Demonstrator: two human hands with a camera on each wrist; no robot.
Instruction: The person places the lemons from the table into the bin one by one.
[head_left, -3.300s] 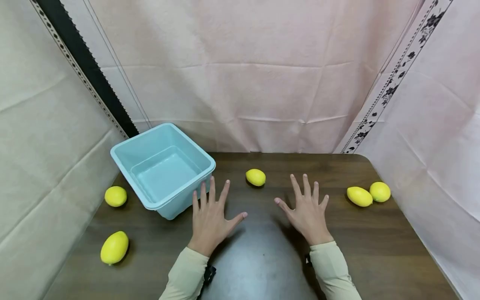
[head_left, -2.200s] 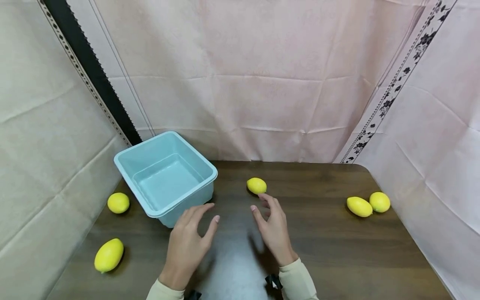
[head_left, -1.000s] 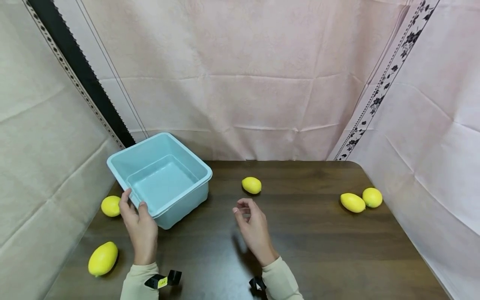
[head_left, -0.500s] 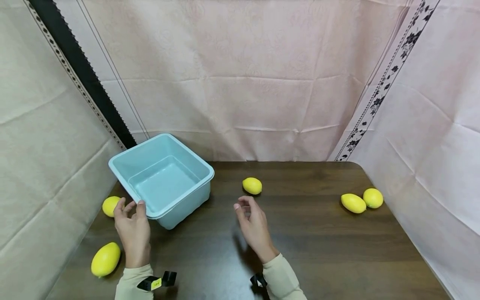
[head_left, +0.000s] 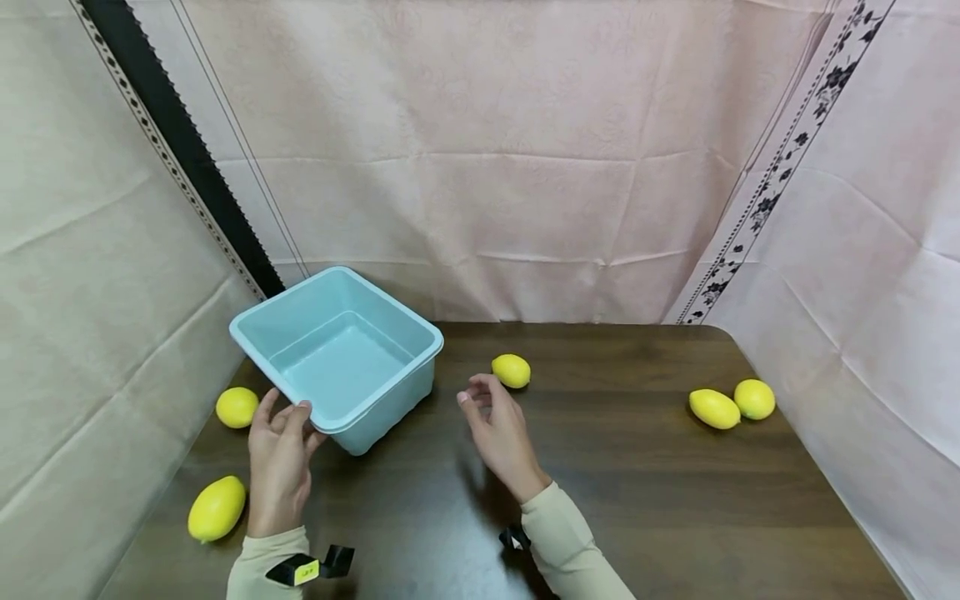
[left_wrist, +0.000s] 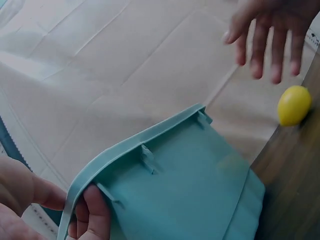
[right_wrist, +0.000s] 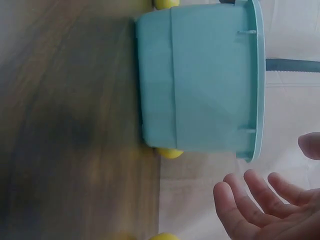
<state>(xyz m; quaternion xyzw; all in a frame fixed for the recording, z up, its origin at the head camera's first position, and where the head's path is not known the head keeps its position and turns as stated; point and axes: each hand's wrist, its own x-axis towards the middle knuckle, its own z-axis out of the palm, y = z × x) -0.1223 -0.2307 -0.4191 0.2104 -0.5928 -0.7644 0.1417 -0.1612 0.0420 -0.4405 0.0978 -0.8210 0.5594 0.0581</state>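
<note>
A pale blue plastic basin (head_left: 397, 404) stands at the back left of the wooden table, with nothing in it. My left hand (head_left: 279, 475) holds its near corner. In the left wrist view the thumb and curled fingers (left_wrist: 96, 207) pinch the rim (left_wrist: 130, 142) from both sides. My right hand (head_left: 498, 433) hovers over the table to the right of the basin, holding nothing. Its fingers are loosely bent, as the right wrist view of that hand (right_wrist: 265, 210) also shows. A lemon (head_left: 512, 370) lies just beyond its fingertips.
To the left of the basin are two lemons, one (head_left: 237, 407) by its side and one (head_left: 216, 509) nearer the front. Another pair of lemons (head_left: 714, 409) lies at the far right. Cloth curtains (head_left: 510, 208) enclose the table (head_left: 675, 500) at the back and sides.
From spread fingers over the table, my left hand moved left to the basin's near corner and took its rim. My right hand came left, fingers bending. The basin has shifted slightly right.
</note>
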